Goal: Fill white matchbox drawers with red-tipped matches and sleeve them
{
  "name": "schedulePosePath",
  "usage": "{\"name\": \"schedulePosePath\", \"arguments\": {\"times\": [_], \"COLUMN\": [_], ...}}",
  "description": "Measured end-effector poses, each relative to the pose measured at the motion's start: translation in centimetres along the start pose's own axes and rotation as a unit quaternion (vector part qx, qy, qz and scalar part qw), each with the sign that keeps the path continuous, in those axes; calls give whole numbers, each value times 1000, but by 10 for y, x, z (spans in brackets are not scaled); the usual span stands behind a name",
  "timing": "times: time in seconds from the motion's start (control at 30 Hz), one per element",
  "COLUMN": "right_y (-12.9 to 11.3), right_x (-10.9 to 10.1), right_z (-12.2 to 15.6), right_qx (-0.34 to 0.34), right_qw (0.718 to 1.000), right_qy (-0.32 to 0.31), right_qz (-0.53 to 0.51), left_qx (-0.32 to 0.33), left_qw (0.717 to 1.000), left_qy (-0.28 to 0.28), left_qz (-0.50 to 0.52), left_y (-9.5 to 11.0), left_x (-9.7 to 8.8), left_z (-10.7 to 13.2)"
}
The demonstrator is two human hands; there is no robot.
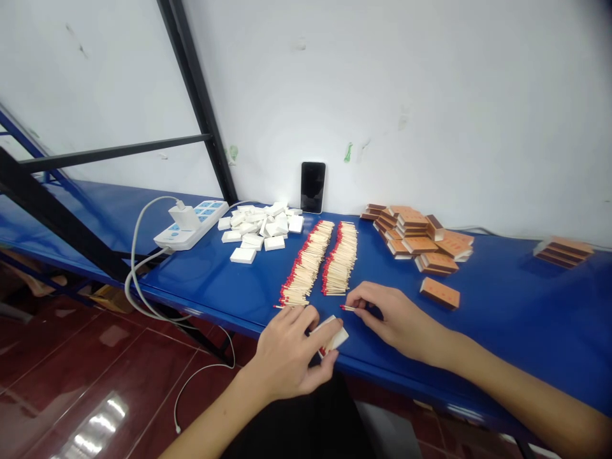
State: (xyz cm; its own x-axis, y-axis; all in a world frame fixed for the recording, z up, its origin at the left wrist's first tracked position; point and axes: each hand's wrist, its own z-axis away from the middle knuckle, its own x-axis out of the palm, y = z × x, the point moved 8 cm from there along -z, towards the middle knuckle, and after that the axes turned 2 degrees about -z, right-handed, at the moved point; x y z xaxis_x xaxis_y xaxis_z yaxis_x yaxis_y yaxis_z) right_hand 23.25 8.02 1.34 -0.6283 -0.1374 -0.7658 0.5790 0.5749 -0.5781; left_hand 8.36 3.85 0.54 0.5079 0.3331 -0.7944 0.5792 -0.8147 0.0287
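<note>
Near the front edge of the blue table, my left hand (294, 350) is closed around a small white matchbox tray (340, 336). Red match heads show inside the tray, partly hidden by my fingers. To its right, my right hand (389, 315) pinches a match (348, 308), its red head pointing left. Beyond my hands lie two long rows of red-headed matches, the left row (308, 264) and the right row (341, 261). A loose match lies at the near end of the left row, close to my left fingers.
White trays (243, 255) are heaped at the back left beside a power strip (191, 226) with a plugged-in charger. A phone (313, 186) leans on the wall. Brown matchboxes (440, 292) are piled at right, with a blurred stack (564, 250) farther right. A black post (198, 95) rises at left.
</note>
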Motion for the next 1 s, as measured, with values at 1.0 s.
{"name": "schedulePosePath", "arguments": {"times": [1.0], "right_y": [-3], "right_x": [4], "right_z": [1], "right_qx": [-31], "right_qw": [999], "right_qy": [-9], "right_qz": [41], "left_qx": [3], "left_qw": [999], "left_qy": [-26], "left_qz": [27], "left_y": [-2], "left_x": [1], "left_z": [-1]}}
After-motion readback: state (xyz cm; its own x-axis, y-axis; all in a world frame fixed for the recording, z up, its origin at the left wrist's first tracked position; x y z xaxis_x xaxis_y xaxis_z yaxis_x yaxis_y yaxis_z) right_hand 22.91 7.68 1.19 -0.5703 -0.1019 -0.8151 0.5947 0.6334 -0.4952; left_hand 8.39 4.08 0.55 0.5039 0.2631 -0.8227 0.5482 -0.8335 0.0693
